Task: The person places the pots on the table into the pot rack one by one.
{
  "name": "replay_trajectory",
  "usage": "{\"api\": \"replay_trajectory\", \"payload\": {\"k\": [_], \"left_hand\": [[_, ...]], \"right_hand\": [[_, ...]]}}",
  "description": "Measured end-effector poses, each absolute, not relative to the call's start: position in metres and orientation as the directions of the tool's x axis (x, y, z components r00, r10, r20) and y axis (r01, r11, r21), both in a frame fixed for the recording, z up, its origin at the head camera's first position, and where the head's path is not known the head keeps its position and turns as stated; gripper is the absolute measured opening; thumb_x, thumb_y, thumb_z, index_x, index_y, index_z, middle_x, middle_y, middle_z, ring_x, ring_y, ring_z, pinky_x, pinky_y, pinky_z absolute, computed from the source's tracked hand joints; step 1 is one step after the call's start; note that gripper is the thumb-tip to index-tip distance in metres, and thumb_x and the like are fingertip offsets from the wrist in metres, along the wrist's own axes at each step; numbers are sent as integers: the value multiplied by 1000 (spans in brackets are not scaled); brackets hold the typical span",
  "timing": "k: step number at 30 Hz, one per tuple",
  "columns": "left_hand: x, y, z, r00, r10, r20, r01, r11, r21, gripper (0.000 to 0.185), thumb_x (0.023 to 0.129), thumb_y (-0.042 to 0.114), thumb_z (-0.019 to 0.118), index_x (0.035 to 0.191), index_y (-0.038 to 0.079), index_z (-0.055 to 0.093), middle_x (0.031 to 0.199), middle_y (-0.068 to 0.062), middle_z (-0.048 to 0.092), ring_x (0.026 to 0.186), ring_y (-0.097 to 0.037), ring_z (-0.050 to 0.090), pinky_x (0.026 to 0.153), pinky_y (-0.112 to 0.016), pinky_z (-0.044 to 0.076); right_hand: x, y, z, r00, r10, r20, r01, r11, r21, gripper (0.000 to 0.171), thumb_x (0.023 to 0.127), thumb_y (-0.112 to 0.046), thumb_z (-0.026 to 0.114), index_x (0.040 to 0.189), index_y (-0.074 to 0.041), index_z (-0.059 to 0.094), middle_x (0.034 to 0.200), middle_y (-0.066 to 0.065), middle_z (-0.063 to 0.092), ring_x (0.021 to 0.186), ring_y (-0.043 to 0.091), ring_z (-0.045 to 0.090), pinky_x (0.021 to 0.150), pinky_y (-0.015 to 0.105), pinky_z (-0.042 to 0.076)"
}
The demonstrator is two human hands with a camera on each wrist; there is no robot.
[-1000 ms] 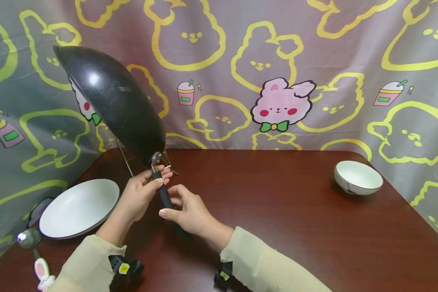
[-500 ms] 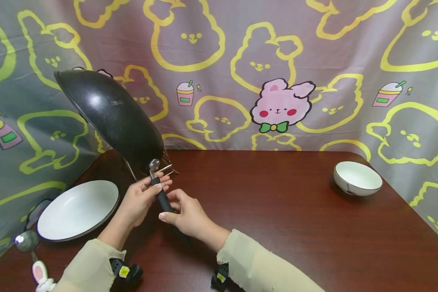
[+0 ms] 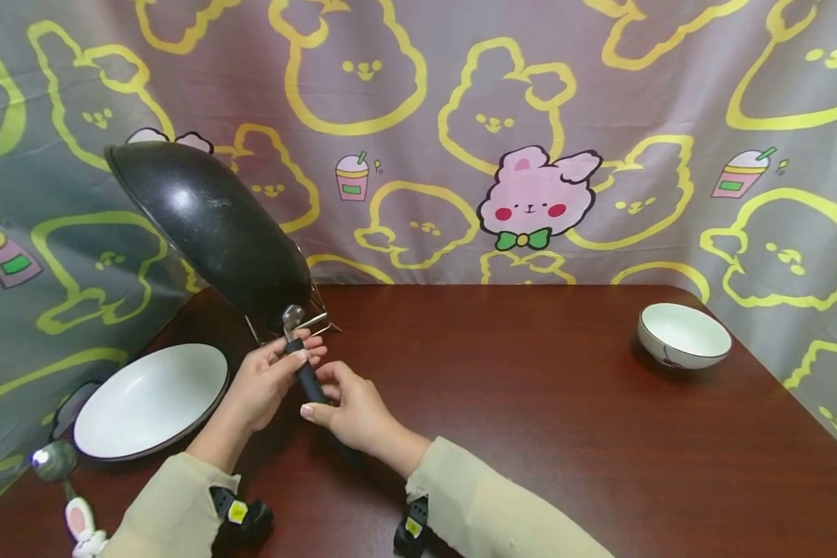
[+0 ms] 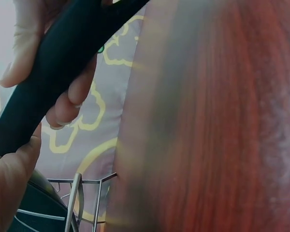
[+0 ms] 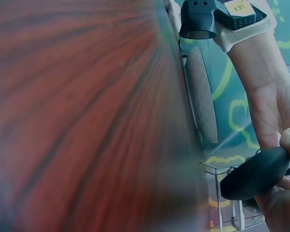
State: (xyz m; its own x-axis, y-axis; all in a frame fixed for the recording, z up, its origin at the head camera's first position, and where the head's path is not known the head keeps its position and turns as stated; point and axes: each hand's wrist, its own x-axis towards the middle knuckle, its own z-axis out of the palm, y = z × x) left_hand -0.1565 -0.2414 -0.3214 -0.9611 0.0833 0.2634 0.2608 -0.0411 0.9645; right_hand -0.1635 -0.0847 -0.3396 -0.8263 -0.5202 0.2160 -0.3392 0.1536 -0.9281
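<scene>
The round black wok with a dull, faintly scuffed metal underside [image 3: 212,225] stood tipped steeply on edge above the far-left part of the desk, its convex bottom turned toward the camera and a bright highlight near the upper rim. Its lower rim sat in or against a thin wire rack [image 3: 315,319] behind it; whether the rack bore the weight cannot be told, though the tilt suggested that the wok leaned there while being steadied by the handle. A short silvery neck joined the bowl to the long black matte handle [image 3: 308,377], which ran down and toward the person.

The left hand [image 3: 268,380] held the handle near the neck, its grip closed round the bar with fingers curled; the left wrist view showed those fingers [image 4: 67,101] wrapped over the dark bar. The right hand [image 3: 352,407] clasped the handle lower down, thumb and fingers pinching it, and the rounded handle end [image 5: 256,174] showed in the right wrist view. Two hands on one handle probably served to control so steep a tilt.

On the dark reddish-brown wooden desk [image 3: 502,403] lay a wide white shallow plate with a dark rim [image 3: 149,399] just left of the hands, a metal spoon with a rabbit-shaped handle [image 3: 63,480] near the left edge, and a small white bowl [image 3: 683,335] well apart at the right. A grey cloth printed with yellow rabbit outlines [image 3: 460,116] hung behind.
</scene>
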Motion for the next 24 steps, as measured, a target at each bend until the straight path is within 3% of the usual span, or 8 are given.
{"api": "replay_trajectory", "payload": {"k": [8,24], "left_hand": [[-160,-246,-322,-968,72,241,238,-51,970,48,95,2,43,133,-20,23,102,15,65,97,-2,62,85,-17,48],[-168,-257,-332,-964,78,253,247,-75,966,33,94,1,44,126,-9,38,103,12,66,99,-4,63,86,-19,48]], "right_hand": [[-169,-90,-343,-829,-522,201,-334,173,-927,36,81,-10,70,111,-1,54,110,16,66,102,16,63,78,19,50],[-172,-103,-354,-851,-492,184,-278,125,-952,36,81,-8,70,112,-2,54,114,15,64,104,16,62,78,20,50]]}}
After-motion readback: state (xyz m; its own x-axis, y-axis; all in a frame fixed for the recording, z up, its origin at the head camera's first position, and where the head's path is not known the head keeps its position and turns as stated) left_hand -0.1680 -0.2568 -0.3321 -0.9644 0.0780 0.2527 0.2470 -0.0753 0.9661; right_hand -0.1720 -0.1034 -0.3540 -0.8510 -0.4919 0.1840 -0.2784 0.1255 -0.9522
